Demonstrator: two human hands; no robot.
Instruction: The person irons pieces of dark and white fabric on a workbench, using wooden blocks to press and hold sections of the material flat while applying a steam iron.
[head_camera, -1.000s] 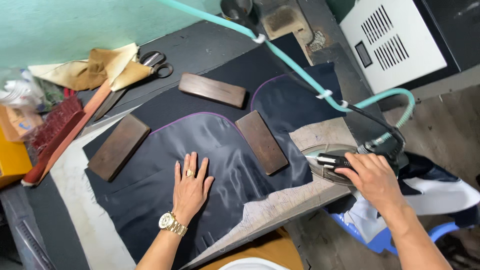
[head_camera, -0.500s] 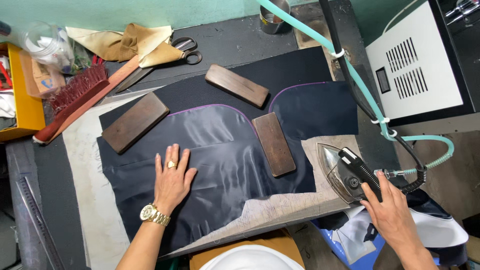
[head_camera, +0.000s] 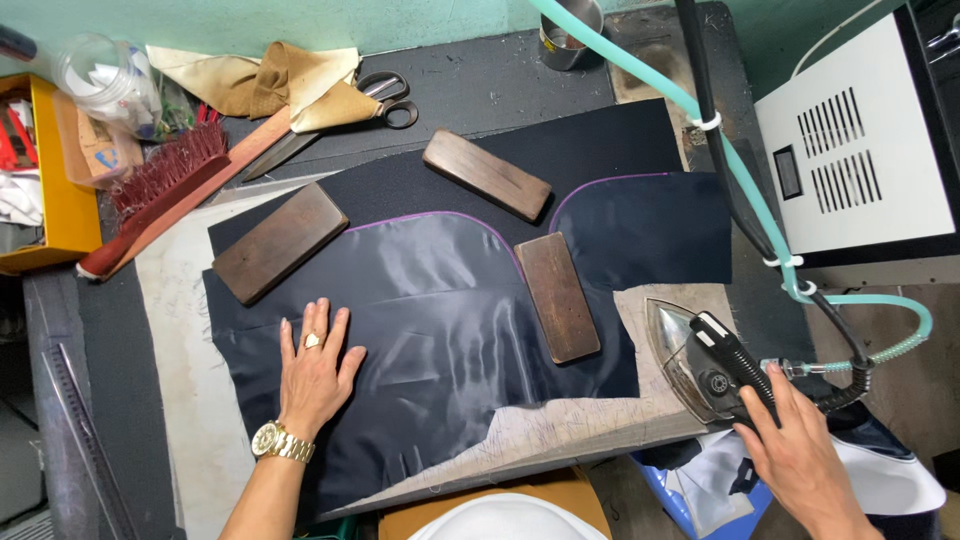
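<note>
A dark navy fabric piece (head_camera: 440, 300) with purple-edged lining lies spread on the work table. Three wooden blocks weigh it down: one at the left (head_camera: 280, 243), one at the top (head_camera: 487, 175), one at the middle right (head_camera: 558, 297). My left hand (head_camera: 315, 370) rests flat on the fabric's lower left, fingers apart, with a ring and a gold watch. My right hand (head_camera: 795, 450) touches the rear of the black handle of a steam iron (head_camera: 695, 360), which stands at the table's right edge; the fingers are not closed around it.
A teal hose (head_camera: 700, 125) and a black cable run from the iron up across the table. Black scissors (head_camera: 385, 98), tan cloth scraps (head_camera: 270, 85), a red brush (head_camera: 165, 180) and a yellow box (head_camera: 55, 190) sit at the back left. A white machine (head_camera: 860, 150) stands at right.
The camera view has shifted, so everything sits further right and lower. My right hand has loosened from gripping the iron's handle to only touching its rear. My left hand stays flat on the fabric.
</note>
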